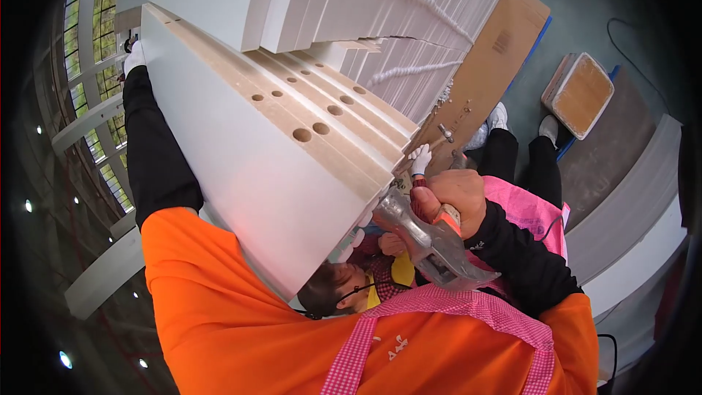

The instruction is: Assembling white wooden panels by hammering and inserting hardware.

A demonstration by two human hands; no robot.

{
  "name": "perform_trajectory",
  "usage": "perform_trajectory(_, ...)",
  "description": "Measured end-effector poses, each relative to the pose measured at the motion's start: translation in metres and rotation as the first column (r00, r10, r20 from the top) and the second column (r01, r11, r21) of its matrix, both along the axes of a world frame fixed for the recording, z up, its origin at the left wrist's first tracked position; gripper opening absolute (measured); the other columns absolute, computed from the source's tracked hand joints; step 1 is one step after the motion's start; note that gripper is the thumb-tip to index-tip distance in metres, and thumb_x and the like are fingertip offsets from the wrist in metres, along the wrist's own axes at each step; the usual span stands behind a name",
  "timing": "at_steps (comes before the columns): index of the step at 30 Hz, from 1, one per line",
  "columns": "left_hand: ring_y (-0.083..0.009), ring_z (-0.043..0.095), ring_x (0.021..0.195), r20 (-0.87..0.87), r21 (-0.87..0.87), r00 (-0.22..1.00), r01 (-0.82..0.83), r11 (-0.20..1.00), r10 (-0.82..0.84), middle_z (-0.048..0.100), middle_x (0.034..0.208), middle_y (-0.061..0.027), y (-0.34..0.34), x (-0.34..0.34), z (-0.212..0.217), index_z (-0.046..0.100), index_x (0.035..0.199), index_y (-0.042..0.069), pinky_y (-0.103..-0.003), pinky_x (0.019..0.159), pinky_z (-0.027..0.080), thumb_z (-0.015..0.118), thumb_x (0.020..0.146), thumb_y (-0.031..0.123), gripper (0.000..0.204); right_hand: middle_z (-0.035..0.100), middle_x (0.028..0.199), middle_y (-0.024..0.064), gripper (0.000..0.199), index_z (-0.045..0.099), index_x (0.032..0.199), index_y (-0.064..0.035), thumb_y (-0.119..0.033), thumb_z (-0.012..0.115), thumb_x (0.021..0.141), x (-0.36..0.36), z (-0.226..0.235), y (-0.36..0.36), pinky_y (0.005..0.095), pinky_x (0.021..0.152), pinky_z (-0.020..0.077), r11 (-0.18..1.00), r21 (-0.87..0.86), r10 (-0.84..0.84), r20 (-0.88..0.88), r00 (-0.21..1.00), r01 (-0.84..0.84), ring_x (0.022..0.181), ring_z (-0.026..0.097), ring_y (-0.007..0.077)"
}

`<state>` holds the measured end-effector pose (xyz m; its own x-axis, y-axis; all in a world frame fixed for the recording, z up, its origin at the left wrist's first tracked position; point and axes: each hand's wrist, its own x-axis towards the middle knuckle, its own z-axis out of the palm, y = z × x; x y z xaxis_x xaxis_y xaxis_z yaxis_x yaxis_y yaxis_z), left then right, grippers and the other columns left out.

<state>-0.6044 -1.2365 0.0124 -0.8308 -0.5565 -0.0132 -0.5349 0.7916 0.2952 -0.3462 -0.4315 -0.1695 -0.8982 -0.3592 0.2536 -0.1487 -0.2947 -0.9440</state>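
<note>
My right hand [462, 194] is wrapped round the orange-banded handle of a claw hammer. The hammer's worn silver head [424, 240] is beside the lower corner of a row of white panels [219, 139]. These panels stand side by side, their tan edges drilled with several round holes. At the far left my outstretched left arm ends in a white-gloved left hand [136, 57] against the outer panel's upper edge; its fingers are too small and hidden to make out.
Behind, a taller stack of white panels [373, 0] rises beside flat cardboard [515, 29]. A co-worker crouches below my chest, with a white-gloved hand [420, 159] by the panel ends. Another person's shoes [498, 116] are at right, near a tan-topped stool [581, 95].
</note>
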Motion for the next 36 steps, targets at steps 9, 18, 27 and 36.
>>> perform_trajectory(9, -0.0328, 0.050, 0.113, 0.026, -0.244, 0.991, -0.124, 0.962, 0.135, 0.058, 0.112, -0.0230, 0.014, 0.005, 0.009, 0.060, 0.107, -0.003, -0.036, 0.091, 0.038, 0.042, 0.076, 0.060, 0.072, 0.037, 0.044, 0.0094, 0.035, 0.043, 0.050, -0.0046, -0.008, 0.062, 0.078, 0.004, -0.001, 0.003, 0.0354, 0.036, 0.0290, 0.997, 0.071, 0.013, 0.017, 1.000, -0.014, 0.035, 0.040, 0.0267)
perform_trajectory(18, -0.0326, 0.053, 0.109, 0.016, -0.132, 0.997, -0.072, 0.989, 0.075, 0.060, 0.106, -0.0250, -0.013, 0.013, -0.008, 0.060, 0.106, -0.004, -0.036, 0.088, 0.040, 0.040, 0.076, 0.058, 0.071, 0.037, 0.045, 0.0083, 0.034, 0.042, 0.050, -0.0054, -0.006, 0.062, 0.077, 0.000, 0.004, 0.009, 0.0355, 0.037, 0.0297, 0.998, 0.063, -0.006, -0.081, 0.997, 0.011, 0.037, 0.040, 0.0261)
perform_trajectory(27, -0.0318, 0.056, 0.103, -0.005, 0.147, 0.989, -0.146, 0.978, 0.148, 0.062, 0.103, -0.0231, 0.028, -0.011, -0.025, 0.061, 0.105, -0.004, -0.036, 0.084, 0.041, 0.041, 0.076, 0.057, 0.070, 0.039, 0.045, 0.0092, 0.035, 0.045, 0.051, -0.0039, -0.010, 0.060, 0.082, 0.000, -0.008, 0.014, 0.0346, 0.038, 0.0315, 0.998, 0.034, -0.043, -0.089, 0.995, 0.046, 0.037, 0.042, 0.0254)
perform_trajectory(36, -0.0308, 0.059, 0.095, -0.029, 0.140, 0.993, -0.111, 0.984, 0.116, 0.063, 0.100, -0.0216, 0.015, 0.009, -0.015, 0.062, 0.101, -0.006, -0.036, 0.081, 0.043, 0.042, 0.076, 0.055, 0.069, 0.040, 0.045, 0.0098, 0.036, 0.046, 0.052, -0.0023, -0.012, 0.058, 0.085, -0.004, -0.002, 0.013, 0.0331, 0.038, 0.0327, 0.996, -0.082, -0.048, -0.103, 0.994, 0.040, 0.037, 0.043, 0.0244)
